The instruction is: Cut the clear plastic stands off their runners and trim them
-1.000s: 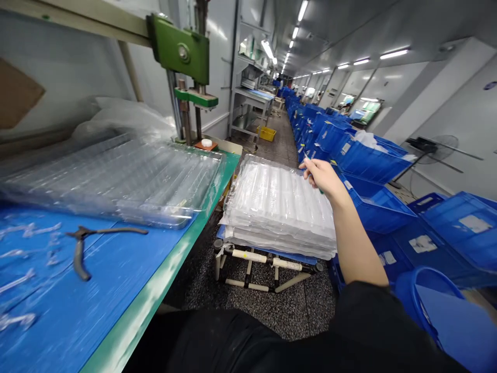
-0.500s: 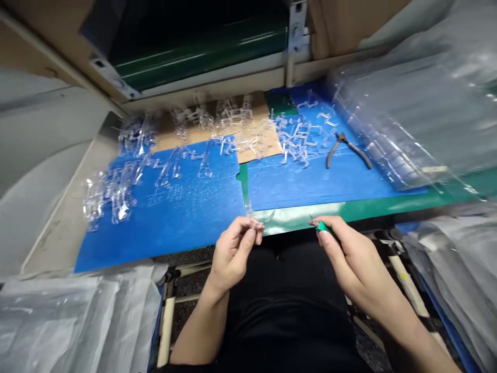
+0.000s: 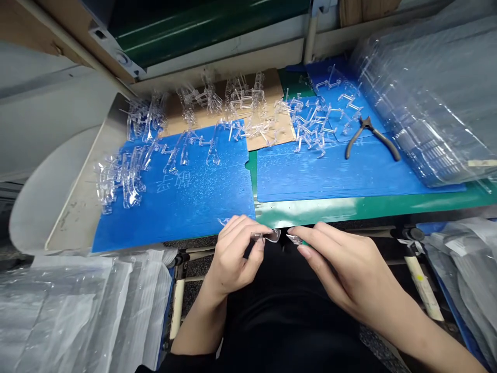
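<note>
My left hand (image 3: 234,254) pinches a small transparent plastic piece (image 3: 268,236) between thumb and fingers at the bench's front edge. My right hand (image 3: 341,264) is shut on a small green-handled trimming tool (image 3: 298,240), mostly hidden by the fingers. Its metal tip sits right next to the plastic piece, and I cannot tell whether they touch. Just beyond my hands lie two blue corrugated plastic sheets (image 3: 182,202). Several loose transparent plastic pieces (image 3: 240,116) are heaped on them and on a cardboard sheet (image 3: 272,88).
Black-handled side cutters (image 3: 368,137) lie on the right blue sheet. Stacked transparent plastic trays (image 3: 427,98) fill the back right of the green bench (image 3: 310,210). Bagged white trays (image 3: 77,311) lie low on the left, with more (image 3: 462,274) on the right. A green machine part (image 3: 194,26) runs along the back.
My view has swung from the aisle and blue crates down onto the bench. My hands have come closer together, and the plastic piece now sits lower, beside the tool's tip.
</note>
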`<action>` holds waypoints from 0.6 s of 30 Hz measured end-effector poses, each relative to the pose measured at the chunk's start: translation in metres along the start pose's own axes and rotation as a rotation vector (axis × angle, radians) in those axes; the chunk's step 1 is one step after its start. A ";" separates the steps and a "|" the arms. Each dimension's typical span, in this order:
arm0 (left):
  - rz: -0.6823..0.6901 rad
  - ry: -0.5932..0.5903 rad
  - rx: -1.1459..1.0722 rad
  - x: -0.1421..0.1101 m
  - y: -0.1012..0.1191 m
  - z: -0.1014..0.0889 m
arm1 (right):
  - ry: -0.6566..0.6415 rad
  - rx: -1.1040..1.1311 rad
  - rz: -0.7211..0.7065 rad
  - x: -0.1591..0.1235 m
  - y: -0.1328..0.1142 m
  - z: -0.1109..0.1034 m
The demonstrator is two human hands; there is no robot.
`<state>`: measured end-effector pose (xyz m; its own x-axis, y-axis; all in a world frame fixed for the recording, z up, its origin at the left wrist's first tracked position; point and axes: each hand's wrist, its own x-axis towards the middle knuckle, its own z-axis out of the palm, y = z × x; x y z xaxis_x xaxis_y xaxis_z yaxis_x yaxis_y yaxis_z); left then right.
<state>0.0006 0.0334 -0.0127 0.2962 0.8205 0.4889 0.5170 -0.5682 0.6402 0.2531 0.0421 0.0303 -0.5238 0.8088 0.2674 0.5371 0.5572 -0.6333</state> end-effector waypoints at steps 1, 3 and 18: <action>0.012 0.004 0.025 0.000 0.001 0.000 | -0.007 -0.016 -0.006 -0.001 -0.001 0.000; 0.032 0.019 0.057 0.001 0.003 -0.001 | -0.018 -0.041 -0.011 -0.002 -0.001 0.001; 0.096 0.022 0.171 0.005 0.010 -0.006 | -0.053 -0.012 -0.002 -0.006 -0.002 0.006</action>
<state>0.0022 0.0308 0.0000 0.3340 0.7604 0.5570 0.6164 -0.6232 0.4812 0.2509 0.0345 0.0253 -0.5593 0.7966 0.2293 0.5439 0.5614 -0.6237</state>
